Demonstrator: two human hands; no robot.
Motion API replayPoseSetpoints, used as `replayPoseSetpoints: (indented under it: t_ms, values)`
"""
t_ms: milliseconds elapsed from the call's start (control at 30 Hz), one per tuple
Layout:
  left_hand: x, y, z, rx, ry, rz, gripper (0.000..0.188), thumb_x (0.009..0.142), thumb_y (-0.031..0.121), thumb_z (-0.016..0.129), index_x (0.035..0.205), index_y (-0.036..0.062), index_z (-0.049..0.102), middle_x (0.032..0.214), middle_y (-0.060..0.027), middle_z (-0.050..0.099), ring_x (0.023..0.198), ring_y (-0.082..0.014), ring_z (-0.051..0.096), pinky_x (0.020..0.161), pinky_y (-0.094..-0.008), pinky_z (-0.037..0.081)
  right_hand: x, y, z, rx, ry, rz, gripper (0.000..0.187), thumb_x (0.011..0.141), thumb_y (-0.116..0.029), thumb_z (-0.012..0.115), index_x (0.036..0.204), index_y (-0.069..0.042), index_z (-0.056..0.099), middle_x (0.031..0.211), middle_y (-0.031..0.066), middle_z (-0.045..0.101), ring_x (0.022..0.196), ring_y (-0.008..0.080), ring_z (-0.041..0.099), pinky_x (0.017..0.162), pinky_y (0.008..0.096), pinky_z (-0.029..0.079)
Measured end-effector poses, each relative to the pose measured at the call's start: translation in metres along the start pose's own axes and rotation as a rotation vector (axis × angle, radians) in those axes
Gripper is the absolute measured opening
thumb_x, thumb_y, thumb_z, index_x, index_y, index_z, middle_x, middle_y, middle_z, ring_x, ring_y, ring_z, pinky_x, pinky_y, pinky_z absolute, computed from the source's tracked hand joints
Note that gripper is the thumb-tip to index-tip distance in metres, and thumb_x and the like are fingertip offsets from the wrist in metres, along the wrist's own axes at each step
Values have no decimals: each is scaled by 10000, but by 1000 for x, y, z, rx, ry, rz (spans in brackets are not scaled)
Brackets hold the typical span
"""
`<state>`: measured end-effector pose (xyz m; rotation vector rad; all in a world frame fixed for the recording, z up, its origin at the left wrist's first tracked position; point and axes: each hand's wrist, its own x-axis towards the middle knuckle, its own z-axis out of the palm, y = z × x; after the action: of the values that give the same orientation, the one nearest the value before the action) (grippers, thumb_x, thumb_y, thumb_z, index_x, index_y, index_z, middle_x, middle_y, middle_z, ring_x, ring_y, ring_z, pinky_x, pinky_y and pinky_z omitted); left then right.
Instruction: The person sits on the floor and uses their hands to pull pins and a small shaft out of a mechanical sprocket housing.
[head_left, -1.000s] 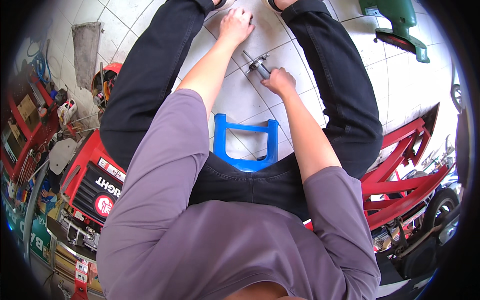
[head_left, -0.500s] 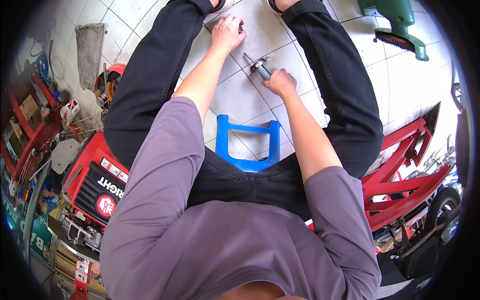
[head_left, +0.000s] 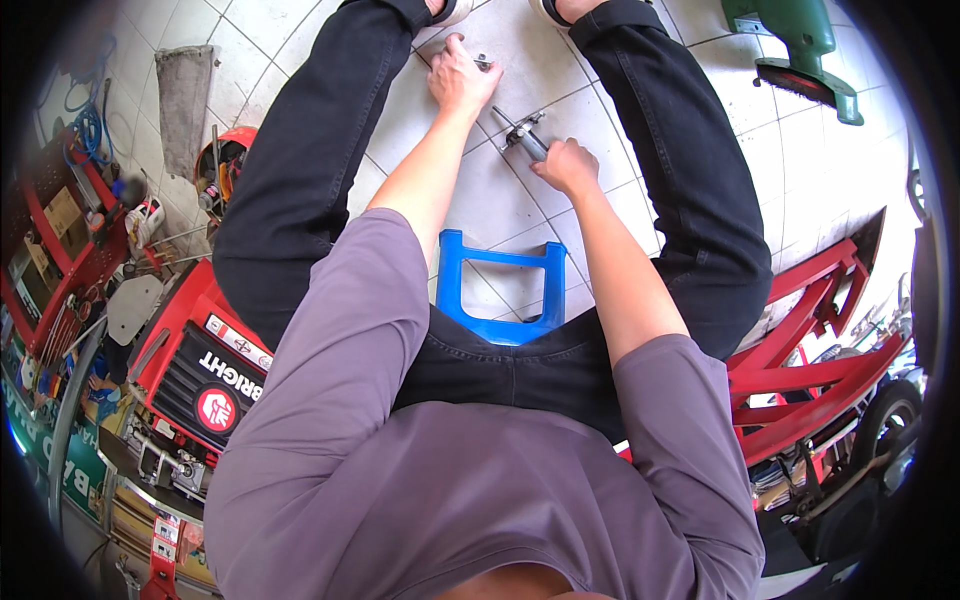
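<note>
In front of me, between my feet and knees, my left hand (head_left: 464,78) has its thumb and fingers closed round a small metal part (head_left: 484,62). Much of that part is hidden by the hand. To the right and nearer, my right hand (head_left: 570,166) grips the rear end of a grey metal tool (head_left: 524,134). This tool has a tubular body, a crosspiece with small fittings and a thin rod pointing away from me. A gap of floor lies between the tool and my left hand.
A blue plastic stool (head_left: 500,328) is between my thighs, over white floor tiles (head_left: 490,205). Left are a grey cloth (head_left: 183,110), an orange container (head_left: 225,160) of tools and a red machine (head_left: 200,370). Right are a green machine (head_left: 806,50) and a red metal frame (head_left: 800,375).
My left hand has shifted slightly right and nearer, and its fingers have turned, leaving more of the small metal part showing. My right hand and the tool are almost unchanged.
</note>
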<state>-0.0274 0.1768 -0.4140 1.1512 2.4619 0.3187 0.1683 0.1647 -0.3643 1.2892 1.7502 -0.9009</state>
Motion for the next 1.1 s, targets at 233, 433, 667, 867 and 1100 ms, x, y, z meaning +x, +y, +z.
replayPoseSetpoints:
  t_ms: [233, 433, 667, 867, 1100]
  values:
    - [-2, 0, 0, 4, 22, 46, 743, 682, 462, 772, 1240, 67, 481, 1107, -174, 633, 1067, -342, 588, 902, -441, 465, 5, 5, 8, -1, 79, -37, 502, 773, -481, 707, 1049, -62, 690, 1090, 202, 645, 1022, 357, 640, 879, 445, 511]
    - [5, -38, -1, 4, -75, 374, 623, 713, 352, 770, 1251, 171, 512, 1093, -127, 628, 1056, -318, 597, 895, -438, 470, 2, -1, -1, -3, -12, 1, 463, 805, -434, 681, 1107, -83, 684, 1175, 144, 620, 1118, 304, 604, 937, 415, 483]
    - [4, -31, -18, -13, -90, 248, 538, 764, 303, 731, 1233, 124, 534, 1086, -135, 621, 1067, -290, 595, 907, -417, 472, 1, 4, 6, 10, 62, -59, 439, 787, -423, 674, 1038, -64, 703, 1098, 180, 649, 1035, 333, 640, 899, 432, 505]
    - [-12, -10, -92, -260, -299, -2, 508, 894, 448, 584, 1220, 60, 553, 1120, -158, 650, 1050, -305, 623, 910, -402, 476, -52, -14, -53, 185, 234, -233, 433, 767, -411, 650, 954, -25, 710, 1020, 224, 656, 962, 369, 649, 865, 434, 512]
    - [-112, 50, -257, -1307, -460, 522, 770, 906, 570, 566, 1388, 0, 375, 1262, -95, 568, 1143, -167, 554, 911, -322, 457, -201, -57, -118, 414, 840, -550, 507, 746, -475, 728, 940, -12, 649, 969, 195, 605, 936, 367, 623, 829, 438, 501]
